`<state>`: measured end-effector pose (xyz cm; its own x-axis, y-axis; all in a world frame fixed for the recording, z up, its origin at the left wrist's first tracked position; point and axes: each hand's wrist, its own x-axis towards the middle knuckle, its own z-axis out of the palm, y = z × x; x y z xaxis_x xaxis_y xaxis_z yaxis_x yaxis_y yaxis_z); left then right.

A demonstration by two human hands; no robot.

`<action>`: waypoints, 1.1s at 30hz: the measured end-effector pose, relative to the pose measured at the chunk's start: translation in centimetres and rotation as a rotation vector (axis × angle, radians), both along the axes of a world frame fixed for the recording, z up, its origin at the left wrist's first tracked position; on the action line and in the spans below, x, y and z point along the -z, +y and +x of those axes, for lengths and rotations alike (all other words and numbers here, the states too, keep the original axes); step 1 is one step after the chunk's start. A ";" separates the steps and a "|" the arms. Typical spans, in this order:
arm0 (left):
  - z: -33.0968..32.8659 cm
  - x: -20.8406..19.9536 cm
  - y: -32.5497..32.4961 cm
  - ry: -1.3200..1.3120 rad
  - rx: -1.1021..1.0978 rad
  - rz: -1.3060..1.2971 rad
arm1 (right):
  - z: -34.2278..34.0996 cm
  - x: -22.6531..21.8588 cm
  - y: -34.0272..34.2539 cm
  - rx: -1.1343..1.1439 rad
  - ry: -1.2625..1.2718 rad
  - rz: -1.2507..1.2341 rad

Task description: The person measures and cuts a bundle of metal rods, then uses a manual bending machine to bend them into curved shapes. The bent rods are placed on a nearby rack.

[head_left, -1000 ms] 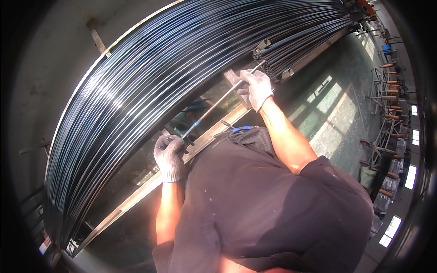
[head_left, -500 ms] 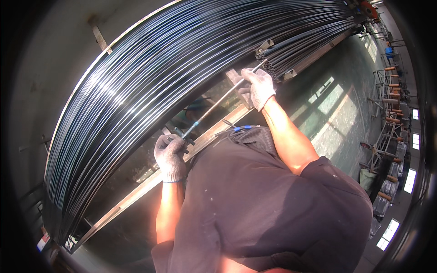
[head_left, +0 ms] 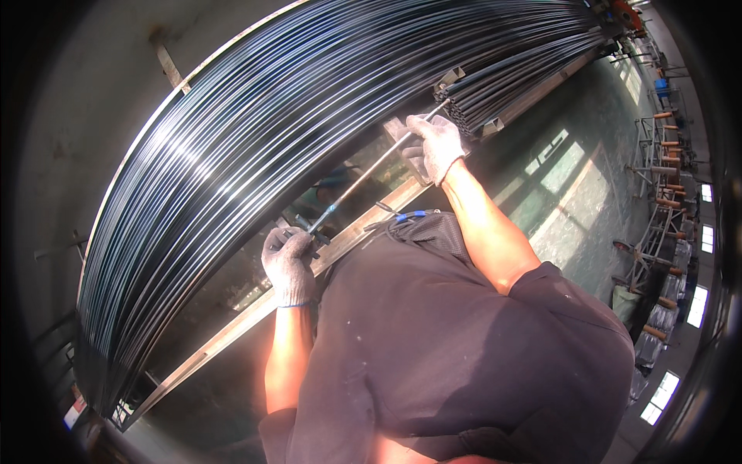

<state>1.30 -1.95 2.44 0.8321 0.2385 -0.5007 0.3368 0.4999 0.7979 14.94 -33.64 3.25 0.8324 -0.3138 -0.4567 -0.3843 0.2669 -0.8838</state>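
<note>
A thin metal rod (head_left: 371, 170) slants between my hands, its far tip close to the cut ends of a bundle of dark tubes (head_left: 495, 94). My right hand (head_left: 439, 145), in a pale knit glove, is closed round the rod near that tip. At the rod's near end, a dark crosspiece (head_left: 323, 240) shows beside my gloved left hand (head_left: 287, 259). The left fingers are curled round this end and partly hide it. Whether the tip touches a tube, I cannot tell.
Long, dark, shiny rods or tubes (head_left: 232, 139) fill a rack beyond my hands. A metal rail (head_left: 232, 325) runs between the rack and my body. On the right, past the sunlit green floor (head_left: 564, 178), stand metal frames with orange-brown rollers (head_left: 666, 205).
My right hand and the far part of the rod have shifted very slightly left. Both hands keep their grip.
</note>
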 end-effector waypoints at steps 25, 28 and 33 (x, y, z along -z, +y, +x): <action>-0.8 0.5 0.2 0.082 0.031 0.010 | -0.1 1.4 -0.5 -0.062 0.025 -0.002; -0.1 1.9 0.4 0.063 0.015 0.012 | 0.1 1.1 -0.5 -0.034 0.050 -0.016; 0.0 1.4 1.2 0.017 0.045 0.004 | -0.1 0.8 0.4 -0.009 0.032 -0.013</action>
<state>1.33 -0.78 1.09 0.8333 0.2026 -0.5144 0.3729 0.4808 0.7936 14.82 -33.28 2.45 0.8201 -0.3129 -0.4791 -0.4148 0.2516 -0.8744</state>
